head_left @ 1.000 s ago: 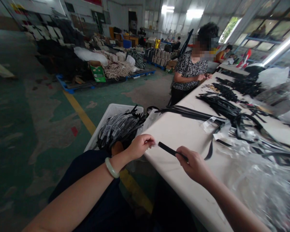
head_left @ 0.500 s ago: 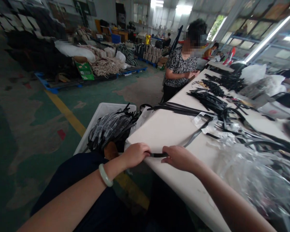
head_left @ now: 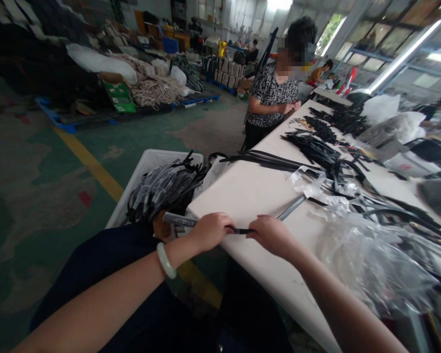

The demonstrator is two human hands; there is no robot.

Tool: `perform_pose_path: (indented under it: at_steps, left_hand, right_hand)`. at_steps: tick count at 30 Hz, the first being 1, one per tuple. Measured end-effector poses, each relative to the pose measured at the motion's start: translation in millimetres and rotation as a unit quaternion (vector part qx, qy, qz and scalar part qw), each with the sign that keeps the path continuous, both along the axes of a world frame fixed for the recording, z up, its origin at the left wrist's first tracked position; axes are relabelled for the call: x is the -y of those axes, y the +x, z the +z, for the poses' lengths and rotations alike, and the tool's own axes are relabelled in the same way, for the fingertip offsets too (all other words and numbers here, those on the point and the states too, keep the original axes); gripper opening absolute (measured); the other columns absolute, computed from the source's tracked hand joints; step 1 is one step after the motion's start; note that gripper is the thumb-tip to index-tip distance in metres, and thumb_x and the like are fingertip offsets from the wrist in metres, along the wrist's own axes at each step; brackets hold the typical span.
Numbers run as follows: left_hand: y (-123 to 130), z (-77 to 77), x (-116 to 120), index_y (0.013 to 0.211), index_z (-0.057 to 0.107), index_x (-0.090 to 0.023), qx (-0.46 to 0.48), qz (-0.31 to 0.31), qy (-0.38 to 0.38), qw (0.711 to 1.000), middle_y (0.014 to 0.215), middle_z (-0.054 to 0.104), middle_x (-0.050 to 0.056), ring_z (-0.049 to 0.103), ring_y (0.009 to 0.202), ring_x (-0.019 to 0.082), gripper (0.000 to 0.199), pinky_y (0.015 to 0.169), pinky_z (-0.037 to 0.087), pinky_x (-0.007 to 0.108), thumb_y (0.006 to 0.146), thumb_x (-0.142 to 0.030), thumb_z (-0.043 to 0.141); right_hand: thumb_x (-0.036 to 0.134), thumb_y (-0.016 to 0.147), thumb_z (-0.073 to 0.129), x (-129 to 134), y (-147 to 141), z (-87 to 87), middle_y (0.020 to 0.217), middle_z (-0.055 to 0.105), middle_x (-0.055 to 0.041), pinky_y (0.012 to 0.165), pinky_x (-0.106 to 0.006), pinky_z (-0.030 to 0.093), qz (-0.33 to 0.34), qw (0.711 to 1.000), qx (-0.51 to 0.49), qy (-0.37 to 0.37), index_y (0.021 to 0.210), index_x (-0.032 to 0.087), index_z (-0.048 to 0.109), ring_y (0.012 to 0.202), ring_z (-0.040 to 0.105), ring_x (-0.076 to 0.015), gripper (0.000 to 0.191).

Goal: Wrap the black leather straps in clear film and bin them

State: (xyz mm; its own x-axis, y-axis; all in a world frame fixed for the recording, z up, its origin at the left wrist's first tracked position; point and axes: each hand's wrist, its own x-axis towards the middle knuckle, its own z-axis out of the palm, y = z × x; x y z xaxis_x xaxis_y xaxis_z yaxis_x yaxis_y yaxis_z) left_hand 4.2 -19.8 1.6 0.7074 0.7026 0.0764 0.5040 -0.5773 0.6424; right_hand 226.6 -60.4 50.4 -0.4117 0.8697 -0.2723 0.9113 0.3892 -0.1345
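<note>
A black strap point(head_left: 241, 231) runs between my two hands at the near edge of the white table point(head_left: 228, 196). My left hand point(head_left: 213, 230) is closed on it, and a grey wrapped-looking length sticks out to the left behind that hand. My right hand point(head_left: 272, 234) grips the strap a short way to the right. From behind the right hand a grey length slants up over the tabletop toward crumpled clear plastic point(head_left: 308, 184). Fingertips of both hands are partly hidden.
A white crate point(head_left: 132, 189) of wrapped straps stands left of the table. Black strap bundles point(head_left: 312, 152) and clear plastic bags point(head_left: 375, 264) lie on the table. A person point(head_left: 275, 88) in a patterned top stands at its left side, farther back.
The grey length now shows to the left of my left hand. My hands remain close together on the strap. The view has shifted slightly, and the person's hands are a little lower.
</note>
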Motion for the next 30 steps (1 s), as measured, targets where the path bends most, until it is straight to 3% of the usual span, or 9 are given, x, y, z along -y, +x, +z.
perform_pose_path:
  at_steps: [3, 8, 12, 16, 22, 27, 30]
  left_hand:
    - [-2, -2.3, 1, 0.087, 0.069, -0.02, -0.011, -0.027, 0.002, 1.0, 0.088, 0.066, 0.003, 0.059, 0.086, 0.018, 0.013, 0.077, 0.04, 0.026, 0.081, -0.023, 0.058]
    - [-10, 2.1, -7, 0.086, 0.069, -0.019, -0.002, 0.033, 0.022, 0.999, 0.09, 0.066, 0.004, 0.058, 0.089, 0.018, 0.013, 0.08, 0.039, 0.027, 0.081, -0.022, 0.057]
    - [-3, 3.3, -3, 0.084, 0.07, -0.019, 0.019, -0.032, -0.015, 0.999, 0.086, 0.066, 0.003, 0.058, 0.085, 0.017, 0.013, 0.077, 0.04, 0.026, 0.078, -0.019, 0.059]
    - [-2, 2.3, -1, 0.084, 0.071, -0.019, 0.03, -0.014, -0.02, 0.999, 0.086, 0.067, 0.004, 0.058, 0.086, 0.018, 0.013, 0.078, 0.039, 0.026, 0.077, -0.021, 0.061]
    - [-9, 1.1, -5, 0.083, 0.072, -0.02, 0.037, -0.041, -0.043, 0.998, 0.083, 0.068, 0.002, 0.058, 0.083, 0.016, 0.014, 0.076, 0.039, 0.025, 0.076, -0.018, 0.06]
    - [-8, -1.3, -6, 0.08, 0.072, -0.018, 0.063, 0.004, -0.084, 0.994, 0.08, 0.068, 0.003, 0.059, 0.08, 0.016, 0.012, 0.073, 0.04, 0.024, 0.074, -0.022, 0.063]
    - [6, -3.4, 3, 0.079, 0.072, -0.018, 0.084, -0.052, -0.112, 0.989, 0.075, 0.068, 0.002, 0.058, 0.072, 0.014, 0.012, 0.069, 0.039, 0.022, 0.072, -0.016, 0.062]
  right_hand:
    - [0.044, 0.083, 0.058, 2, 3, -3.0, 0.083, 0.069, -0.0039, 0.104, -0.037, 0.028, 0.029, 0.999, -0.036, -0.02, 0.086, 0.021, 0.067, 0.087, 0.063, -0.0193, 0.025]
    - [0.028, 0.087, 0.051, 3, 19, 2.0, 0.074, 0.067, -0.0033, 0.101, -0.038, 0.029, -0.034, 0.999, -0.026, -0.008, 0.076, 0.019, 0.066, 0.079, 0.062, -0.0182, 0.02]
    - [0.034, 0.086, 0.051, 8, 4, 0.9, 0.073, 0.066, -0.0033, 0.077, -0.028, 0.04, -0.024, 0.998, -0.046, -0.027, 0.074, 0.021, 0.066, 0.073, 0.06, -0.0177, 0.024]
    - [0.036, 0.09, 0.044, 11, -9, 0.7, 0.064, 0.063, 0.0006, 0.06, -0.024, 0.034, -0.076, 0.991, -0.096, -0.047, 0.068, 0.02, 0.062, 0.061, 0.056, -0.0132, 0.033]
    - [0.039, 0.087, 0.05, 16, -7, 6.4, 0.078, 0.066, -0.0019, 0.061, -0.025, 0.031, -0.046, 0.997, -0.061, -0.022, 0.082, 0.022, 0.064, 0.073, 0.059, -0.0163, 0.023]
    - [0.035, 0.09, 0.045, 20, 6, 11.1, 0.076, 0.066, -0.0035, 0.06, -0.027, 0.033, -0.096, 0.995, 0.01, 0.021, 0.079, 0.02, 0.064, 0.07, 0.059, -0.0177, 0.026]
    - [0.031, 0.09, 0.047, 21, -11, 8.7, 0.074, 0.065, -0.003, 0.078, -0.031, 0.04, -0.016, 0.999, -0.011, 0.026, 0.077, 0.021, 0.064, 0.073, 0.06, -0.0179, 0.024]
